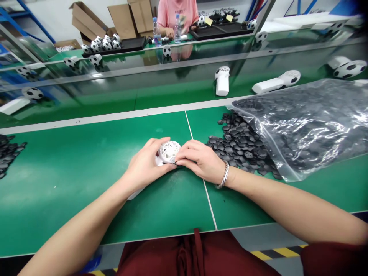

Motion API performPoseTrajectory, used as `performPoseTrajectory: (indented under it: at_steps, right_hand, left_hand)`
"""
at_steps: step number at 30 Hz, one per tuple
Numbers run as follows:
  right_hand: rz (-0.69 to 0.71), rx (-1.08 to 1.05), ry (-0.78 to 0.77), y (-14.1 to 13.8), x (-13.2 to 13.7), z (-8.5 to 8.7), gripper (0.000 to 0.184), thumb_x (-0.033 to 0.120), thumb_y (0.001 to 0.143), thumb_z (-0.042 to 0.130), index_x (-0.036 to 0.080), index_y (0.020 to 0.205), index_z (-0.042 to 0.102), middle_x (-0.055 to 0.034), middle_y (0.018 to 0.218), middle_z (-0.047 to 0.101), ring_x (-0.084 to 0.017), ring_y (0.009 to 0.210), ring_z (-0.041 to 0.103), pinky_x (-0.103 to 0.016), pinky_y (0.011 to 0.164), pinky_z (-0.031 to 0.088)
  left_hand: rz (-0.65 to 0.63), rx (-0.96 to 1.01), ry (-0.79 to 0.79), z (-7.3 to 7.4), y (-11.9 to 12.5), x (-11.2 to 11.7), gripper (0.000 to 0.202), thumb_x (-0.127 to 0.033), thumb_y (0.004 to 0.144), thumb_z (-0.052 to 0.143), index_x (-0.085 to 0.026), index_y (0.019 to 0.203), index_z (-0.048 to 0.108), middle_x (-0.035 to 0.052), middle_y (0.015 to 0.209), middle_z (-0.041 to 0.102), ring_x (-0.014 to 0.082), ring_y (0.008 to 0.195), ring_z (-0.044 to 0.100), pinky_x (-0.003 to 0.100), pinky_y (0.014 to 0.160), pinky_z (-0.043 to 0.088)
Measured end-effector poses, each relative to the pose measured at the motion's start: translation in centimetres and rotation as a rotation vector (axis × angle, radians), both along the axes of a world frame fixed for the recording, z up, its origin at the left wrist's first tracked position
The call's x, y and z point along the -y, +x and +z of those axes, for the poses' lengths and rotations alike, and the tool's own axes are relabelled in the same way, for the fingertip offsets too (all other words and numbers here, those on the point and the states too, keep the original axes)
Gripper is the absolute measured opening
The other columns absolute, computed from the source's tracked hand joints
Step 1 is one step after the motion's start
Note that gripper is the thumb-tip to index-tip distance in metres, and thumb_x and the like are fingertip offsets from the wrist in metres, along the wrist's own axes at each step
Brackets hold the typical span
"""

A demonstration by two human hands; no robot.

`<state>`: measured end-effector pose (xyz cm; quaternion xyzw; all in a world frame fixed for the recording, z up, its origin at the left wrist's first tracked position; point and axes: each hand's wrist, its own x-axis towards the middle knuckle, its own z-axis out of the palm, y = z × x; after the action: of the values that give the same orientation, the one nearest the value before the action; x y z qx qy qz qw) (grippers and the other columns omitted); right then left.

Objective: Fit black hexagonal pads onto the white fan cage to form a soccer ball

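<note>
A white handheld fan [169, 151] with a round, slotted head is in my left hand [146, 163]. The fingers and thumb close around its head, and the white handle runs back beneath the hand and wrist, mostly hidden. My right hand [201, 159] is closed in a pinch at the right edge of the fan head. A sliver of a small black piece shows at its fingertips; most of it is covered. Just right of that hand, a pile of flat black pieces [241, 142] spreads out from a clear plastic bag [313, 126].
More black pieces [8, 153] lie at the far left. Beyond the bench edge, white fans with football-patterned heads [222, 80] sit on a green conveyor belt [172, 92]. Across it, a person in a pink shirt [178, 15] works near water bottles [156, 32] and cardboard boxes [132, 19].
</note>
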<state>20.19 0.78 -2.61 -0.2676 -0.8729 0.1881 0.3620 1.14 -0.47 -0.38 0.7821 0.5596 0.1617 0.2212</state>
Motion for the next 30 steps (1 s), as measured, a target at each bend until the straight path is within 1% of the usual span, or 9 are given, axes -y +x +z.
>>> performPoseTrajectory:
  at_steps: [4, 8, 11, 14, 17, 22, 25, 28, 30]
  right_hand:
    - [-0.061, -0.039, -0.057, -0.4, 0.2, -0.3, 0.011, 0.024, 0.081, 0.057, 0.016, 0.074, 0.06, -0.0036, 0.076, 0.057, -0.015, 0.076, 0.052, -0.03, 0.071, 0.044]
    - [-0.113, -0.095, -0.123, -0.7, 0.2, -0.5, 0.011, 0.023, 0.078, 0.06, 0.016, 0.072, 0.055, -0.0032, 0.077, 0.053, -0.015, 0.079, 0.052, -0.032, 0.075, 0.045]
    - [-0.168, -0.122, -0.189, -0.8, 0.0, -0.7, 0.021, 0.026, 0.072, 0.065, 0.016, 0.084, 0.052, -0.0093, 0.098, 0.054, -0.021, 0.098, 0.05, -0.036, 0.079, 0.046]
    - [-0.129, -0.117, -0.34, -0.8, 0.0, -1.0, 0.039, 0.028, 0.073, 0.062, 0.017, 0.106, 0.044, -0.0127, 0.116, 0.05, -0.022, 0.106, 0.05, -0.037, 0.079, 0.048]
    - [-0.084, -0.113, -0.431, -1.0, 0.1, -1.2, 0.04, 0.024, 0.076, 0.057, 0.017, 0.112, 0.041, -0.0102, 0.11, 0.054, -0.019, 0.098, 0.055, -0.036, 0.08, 0.049]
    - [-0.087, -0.098, -0.45, -0.8, -0.4, -0.5, 0.036, 0.024, 0.075, 0.059, 0.015, 0.108, 0.046, -0.0085, 0.106, 0.057, -0.017, 0.094, 0.056, -0.032, 0.076, 0.049]
    - [-0.109, 0.027, -0.435, 0.8, -1.5, 1.1, 0.023, 0.027, 0.075, 0.061, 0.015, 0.094, 0.056, -0.0054, 0.096, 0.061, -0.014, 0.083, 0.058, -0.026, 0.069, 0.047]
    - [-0.247, 0.234, -0.364, 3.0, -2.7, 2.8, 0.008, 0.024, 0.073, 0.062, 0.016, 0.073, 0.062, -0.0012, 0.075, 0.062, -0.01, 0.064, 0.056, -0.023, 0.061, 0.044]
    - [-0.304, 0.403, -0.367, 4.0, -3.1, 3.4, 0.007, 0.02, 0.071, 0.063, 0.017, 0.065, 0.062, 0.0009, 0.065, 0.061, -0.009, 0.057, 0.053, -0.022, 0.056, 0.041]
  left_hand:
    - [-0.01, 0.001, 0.009, 0.0, 0.1, 0.1, 0.066, -0.045, 0.067, 0.066, -0.025, 0.124, 0.042, 0.0041, 0.118, 0.049, 0.0226, 0.1, 0.052, 0.035, 0.082, 0.044]
    - [-0.008, 0.005, 0.023, 0.0, 0.2, 0.2, 0.059, -0.046, 0.071, 0.061, -0.024, 0.123, 0.043, 0.0046, 0.116, 0.051, 0.0226, 0.1, 0.053, 0.035, 0.082, 0.044]
    - [-0.015, 0.005, 0.03, 0.1, 0.2, 0.1, 0.057, -0.043, 0.072, 0.061, -0.023, 0.123, 0.044, 0.0053, 0.114, 0.051, 0.0225, 0.099, 0.053, 0.035, 0.08, 0.044]
    - [-0.024, 0.01, 0.046, 0.2, 0.2, 0.1, 0.055, -0.041, 0.072, 0.061, -0.022, 0.121, 0.046, 0.0058, 0.11, 0.053, 0.0227, 0.096, 0.054, 0.035, 0.078, 0.045]
    - [-0.027, 0.012, 0.065, 0.2, 0.3, 0.0, 0.053, -0.04, 0.072, 0.061, -0.021, 0.119, 0.048, 0.0054, 0.106, 0.054, 0.0216, 0.093, 0.055, 0.035, 0.078, 0.045]
    - [-0.044, 0.001, 0.065, 0.2, 0.4, 0.1, 0.051, -0.04, 0.073, 0.06, -0.022, 0.118, 0.047, 0.0044, 0.107, 0.054, 0.021, 0.094, 0.054, 0.034, 0.078, 0.045]
    - [-0.06, -0.022, 0.018, 0.3, 0.1, 0.0, 0.059, -0.037, 0.07, 0.063, -0.024, 0.123, 0.042, 0.0041, 0.115, 0.053, 0.0217, 0.098, 0.054, 0.034, 0.08, 0.045]
    - [-0.094, -0.074, 0.012, 0.5, -0.5, -0.1, 0.061, -0.027, 0.069, 0.061, -0.023, 0.126, 0.039, 0.0043, 0.123, 0.051, 0.0228, 0.105, 0.052, 0.035, 0.085, 0.044]
    - [-0.159, -0.127, 0.063, 0.6, -0.9, -0.3, 0.057, -0.019, 0.07, 0.053, -0.023, 0.126, 0.04, 0.0036, 0.126, 0.051, 0.0233, 0.11, 0.05, 0.037, 0.09, 0.041]
